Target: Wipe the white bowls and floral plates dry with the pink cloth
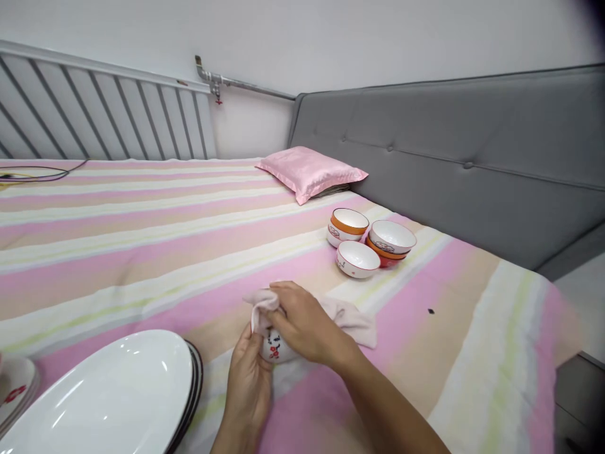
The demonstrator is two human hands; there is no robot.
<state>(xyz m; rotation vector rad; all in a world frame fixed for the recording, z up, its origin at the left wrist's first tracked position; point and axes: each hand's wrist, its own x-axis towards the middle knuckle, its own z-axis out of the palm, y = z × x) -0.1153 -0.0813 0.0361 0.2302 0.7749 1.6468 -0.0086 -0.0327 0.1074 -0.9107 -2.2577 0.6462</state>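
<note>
My left hand (pixel 249 376) grips a small white bowl with red flower marks (pixel 275 350) from below, low in the middle of the head view. My right hand (pixel 305 323) lies over the bowl, its fingers closed on a pale pink cloth (pixel 352 318) that it presses against the bowl. The cloth trails to the right onto the striped bedsheet (pixel 142 246). Most of the bowl is hidden by the hand and the cloth.
Several small bowls, white and orange (pixel 371 243), stand together on the sheet to the right, some stacked. A stack of large white plates (pixel 118 397) sits at the lower left. A pink pillow (pixel 309 169) lies by the grey padded headboard (pixel 463 164).
</note>
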